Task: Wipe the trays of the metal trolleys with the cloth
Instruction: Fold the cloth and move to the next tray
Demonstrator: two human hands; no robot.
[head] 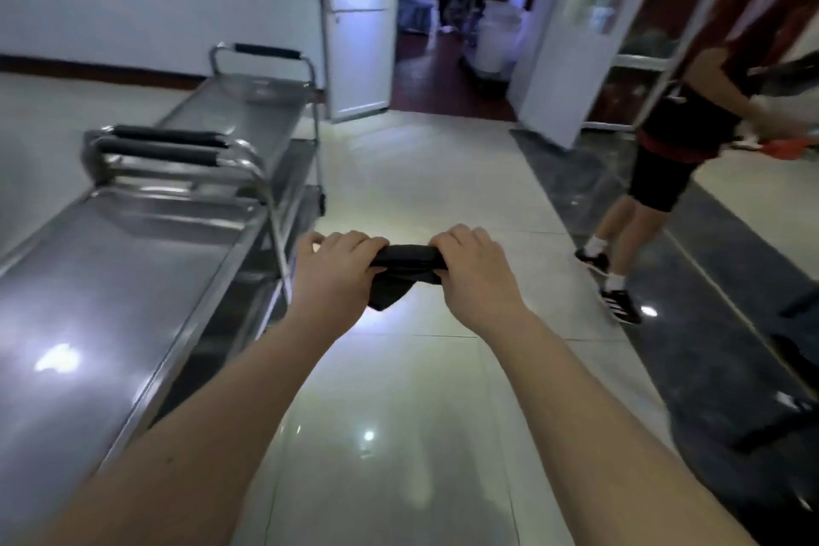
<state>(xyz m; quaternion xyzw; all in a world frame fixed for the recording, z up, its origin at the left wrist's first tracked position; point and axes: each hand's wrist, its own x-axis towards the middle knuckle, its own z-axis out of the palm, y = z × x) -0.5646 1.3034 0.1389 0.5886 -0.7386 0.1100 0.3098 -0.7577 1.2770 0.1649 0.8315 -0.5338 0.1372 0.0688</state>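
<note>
Both your hands clamp the dark cloth: left hand and right hand curled round its ends, above the floor, right of the near trolley tray. Wiping hasn't begun, I judge. Beware: a bunched cloth may smear, and a person passes further right.

Trolleys left; cloth betw. hands, centre; bystander right.
</note>
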